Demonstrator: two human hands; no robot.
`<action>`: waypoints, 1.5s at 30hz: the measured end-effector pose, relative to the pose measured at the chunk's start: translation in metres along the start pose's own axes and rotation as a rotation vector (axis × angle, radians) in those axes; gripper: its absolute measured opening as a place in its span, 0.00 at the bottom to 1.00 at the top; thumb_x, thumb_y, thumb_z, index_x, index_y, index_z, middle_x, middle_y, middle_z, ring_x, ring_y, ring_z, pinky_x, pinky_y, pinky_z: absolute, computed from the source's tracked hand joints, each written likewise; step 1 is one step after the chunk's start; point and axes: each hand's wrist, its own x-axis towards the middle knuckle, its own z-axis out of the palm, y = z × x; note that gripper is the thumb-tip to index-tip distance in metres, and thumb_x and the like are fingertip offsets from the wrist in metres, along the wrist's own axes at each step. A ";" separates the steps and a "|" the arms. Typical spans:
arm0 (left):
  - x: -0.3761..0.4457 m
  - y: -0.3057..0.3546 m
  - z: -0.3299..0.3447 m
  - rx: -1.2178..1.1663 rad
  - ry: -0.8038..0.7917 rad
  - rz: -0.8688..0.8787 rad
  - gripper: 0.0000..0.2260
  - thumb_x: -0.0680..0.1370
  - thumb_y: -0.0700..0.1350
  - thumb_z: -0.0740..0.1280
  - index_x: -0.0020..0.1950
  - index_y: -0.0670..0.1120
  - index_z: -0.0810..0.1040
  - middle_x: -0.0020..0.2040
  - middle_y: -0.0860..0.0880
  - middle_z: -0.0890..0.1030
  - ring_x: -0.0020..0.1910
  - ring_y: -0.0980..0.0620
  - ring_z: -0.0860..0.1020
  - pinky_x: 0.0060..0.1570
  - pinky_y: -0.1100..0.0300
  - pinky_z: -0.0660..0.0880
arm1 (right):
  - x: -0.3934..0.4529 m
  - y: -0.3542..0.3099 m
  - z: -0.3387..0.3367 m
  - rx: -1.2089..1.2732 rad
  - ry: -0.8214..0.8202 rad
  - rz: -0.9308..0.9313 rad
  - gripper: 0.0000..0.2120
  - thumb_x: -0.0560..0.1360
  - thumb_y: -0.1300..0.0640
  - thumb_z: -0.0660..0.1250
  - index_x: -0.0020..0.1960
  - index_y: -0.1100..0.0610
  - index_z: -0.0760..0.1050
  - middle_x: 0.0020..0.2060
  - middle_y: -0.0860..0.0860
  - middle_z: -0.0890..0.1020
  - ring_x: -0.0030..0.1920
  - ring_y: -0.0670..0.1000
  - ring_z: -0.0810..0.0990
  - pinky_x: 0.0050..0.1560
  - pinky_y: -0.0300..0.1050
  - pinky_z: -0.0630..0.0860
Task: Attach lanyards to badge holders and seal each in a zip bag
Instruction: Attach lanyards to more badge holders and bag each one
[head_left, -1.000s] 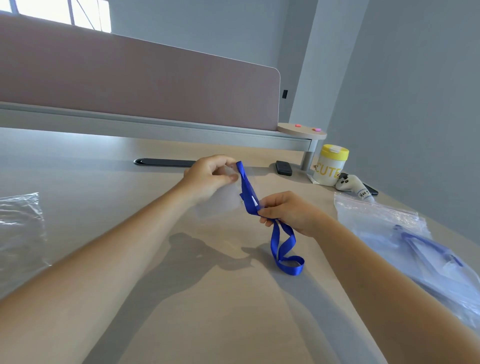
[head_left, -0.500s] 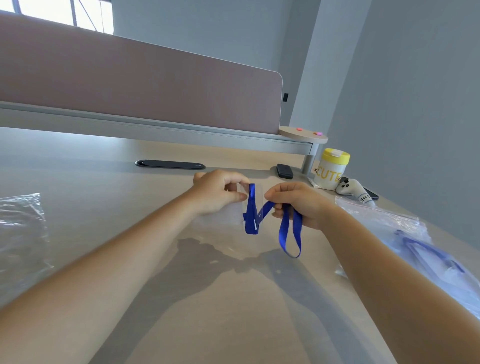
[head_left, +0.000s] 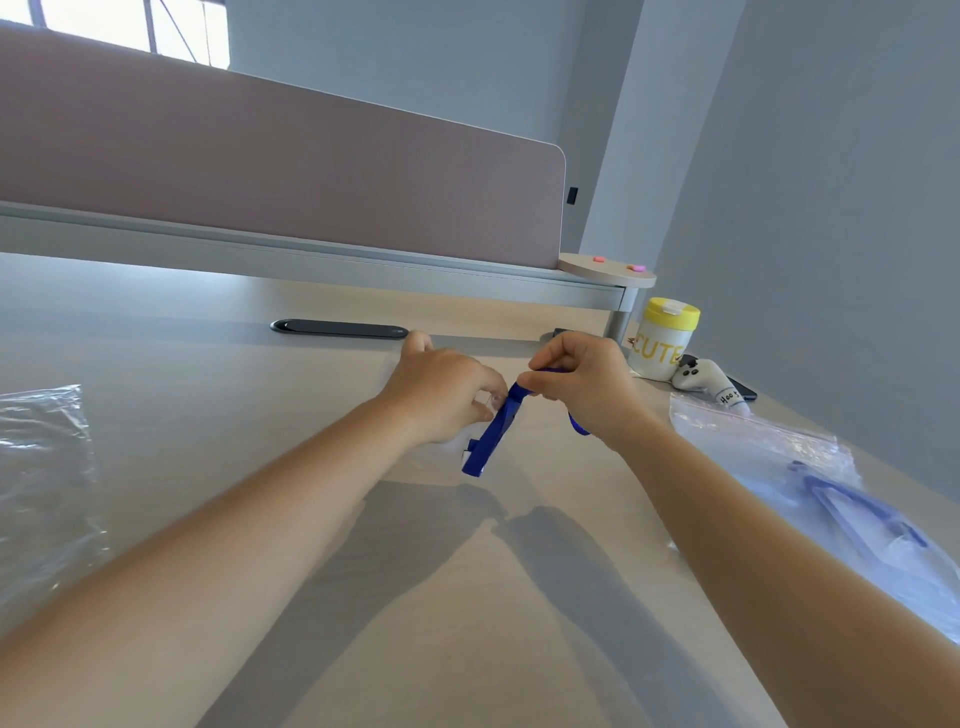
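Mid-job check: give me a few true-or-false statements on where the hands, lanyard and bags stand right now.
1. Both hands hold the blue lanyard above the desk. True: the right hand pinches its strap and the left hand grips near its other end.
2. The yellow-lidded cup lies tipped over. False: it stands upright.
3. A zip bag with blue contents lies to the right. True.
4. The lanyard in hand is already bagged. False: it is out in the open.
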 end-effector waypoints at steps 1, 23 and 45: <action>0.000 0.000 0.001 0.025 0.024 -0.013 0.08 0.78 0.50 0.61 0.54 0.54 0.77 0.41 0.54 0.75 0.44 0.51 0.69 0.51 0.58 0.53 | -0.001 0.000 0.001 0.017 0.009 -0.017 0.12 0.69 0.65 0.70 0.33 0.55 0.71 0.30 0.49 0.77 0.27 0.41 0.76 0.33 0.31 0.73; -0.001 -0.002 -0.005 -0.372 0.265 -0.225 0.06 0.75 0.49 0.65 0.49 0.50 0.77 0.31 0.57 0.69 0.44 0.53 0.68 0.40 0.58 0.50 | -0.015 0.019 0.032 0.223 0.143 0.067 0.14 0.67 0.65 0.71 0.28 0.54 0.71 0.39 0.53 0.74 0.37 0.46 0.72 0.37 0.32 0.69; -0.049 -0.022 -0.016 -0.568 0.115 -0.185 0.11 0.71 0.40 0.71 0.52 0.45 0.77 0.46 0.53 0.77 0.49 0.55 0.74 0.43 0.68 0.68 | -0.034 0.021 0.056 0.088 -0.037 -0.022 0.07 0.74 0.66 0.61 0.45 0.72 0.71 0.36 0.57 0.70 0.38 0.53 0.65 0.41 0.44 0.62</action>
